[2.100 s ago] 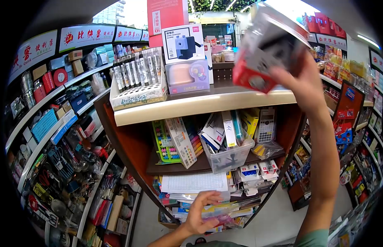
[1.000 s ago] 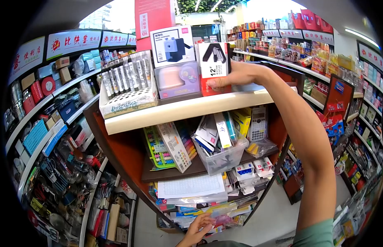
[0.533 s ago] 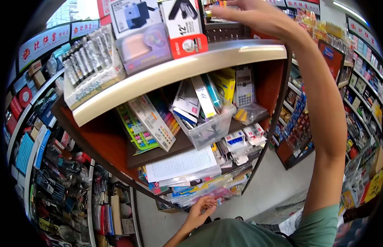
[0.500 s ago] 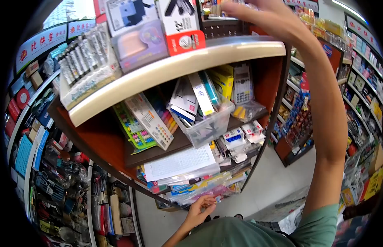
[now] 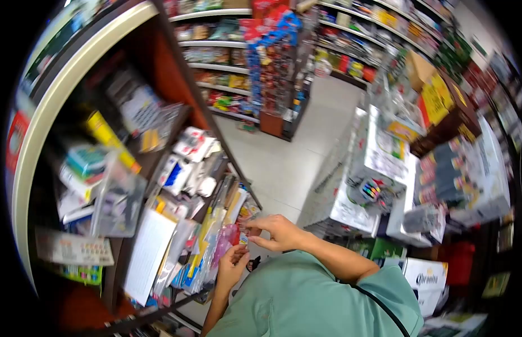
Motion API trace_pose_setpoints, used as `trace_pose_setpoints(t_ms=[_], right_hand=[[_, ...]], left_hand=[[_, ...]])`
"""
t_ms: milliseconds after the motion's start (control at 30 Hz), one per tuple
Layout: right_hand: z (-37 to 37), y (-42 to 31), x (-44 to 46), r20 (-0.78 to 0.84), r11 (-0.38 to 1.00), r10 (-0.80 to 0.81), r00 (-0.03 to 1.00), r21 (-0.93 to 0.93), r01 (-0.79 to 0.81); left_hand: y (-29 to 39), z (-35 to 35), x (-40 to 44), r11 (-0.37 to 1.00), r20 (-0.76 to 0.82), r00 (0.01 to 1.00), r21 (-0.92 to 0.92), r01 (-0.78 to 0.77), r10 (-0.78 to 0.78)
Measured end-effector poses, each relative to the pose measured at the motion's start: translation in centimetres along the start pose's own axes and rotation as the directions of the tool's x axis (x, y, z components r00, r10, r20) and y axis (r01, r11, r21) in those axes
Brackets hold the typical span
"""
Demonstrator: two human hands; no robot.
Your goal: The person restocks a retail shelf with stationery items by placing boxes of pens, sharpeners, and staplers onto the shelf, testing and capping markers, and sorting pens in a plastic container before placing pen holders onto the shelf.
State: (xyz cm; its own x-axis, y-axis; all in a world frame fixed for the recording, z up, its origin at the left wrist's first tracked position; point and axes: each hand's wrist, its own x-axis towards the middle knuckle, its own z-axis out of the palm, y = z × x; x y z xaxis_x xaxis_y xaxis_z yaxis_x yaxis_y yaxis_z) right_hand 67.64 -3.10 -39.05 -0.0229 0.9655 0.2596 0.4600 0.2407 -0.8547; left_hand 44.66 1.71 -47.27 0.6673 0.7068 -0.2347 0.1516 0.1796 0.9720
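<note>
In front of my green shirt, my left hand [image 5: 232, 264] is closed, with its fingertips on a small white-and-blue item [image 5: 243, 238] whose kind is too small to make out. From the right, my right hand [image 5: 278, 233] meets it, thumb and curved fingers at the same item. Just beyond both hands are a pink plastic packet [image 5: 224, 240] and clear-wrapped stationery on the low shelf. A sheet of gridded white paper [image 5: 150, 253] lies left of them.
A curved shelf unit [image 5: 64, 73] stands at left, holding a clear plastic bin [image 5: 122, 205] and small white boxes [image 5: 188, 146]. Tiled floor [image 5: 266, 163] runs beyond it toward a snack rack [image 5: 275, 73]. At right are a glass counter [image 5: 359, 191] and a Coronita carton [image 5: 426, 281].
The view has swung right and down from the shelf front. My right arm, raised across the upper shelf before, has come down so that hand meets my left one at the small item.
</note>
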Motion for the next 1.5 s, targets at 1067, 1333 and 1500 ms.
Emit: trace_pose_setpoints(t_ms=[1067, 1333, 1500], right_hand=[[-14.1, 10.4, -14.3, -0.940, 0.634, -0.088, 0.330, -0.309, -0.709], [-14.8, 8.5, -14.4, -0.959, 0.727, -0.167, 0.227, -0.275, -0.630], [-15.7, 6.3, -16.8, -0.927, 0.746, -0.364, -0.093, -0.230, -0.625]], left_hand=[[-1.0, 5.5, 7.6, 0.953, 0.276, 0.933, 0.255, 0.161, -0.231], [-0.1, 7.6, 9.0, 0.941, 0.303, 0.907, 0.262, 0.216, -0.292], [0.6, 9.7, 10.7, 0.922, 0.366, 0.873, 0.331, 0.202, -0.323]])
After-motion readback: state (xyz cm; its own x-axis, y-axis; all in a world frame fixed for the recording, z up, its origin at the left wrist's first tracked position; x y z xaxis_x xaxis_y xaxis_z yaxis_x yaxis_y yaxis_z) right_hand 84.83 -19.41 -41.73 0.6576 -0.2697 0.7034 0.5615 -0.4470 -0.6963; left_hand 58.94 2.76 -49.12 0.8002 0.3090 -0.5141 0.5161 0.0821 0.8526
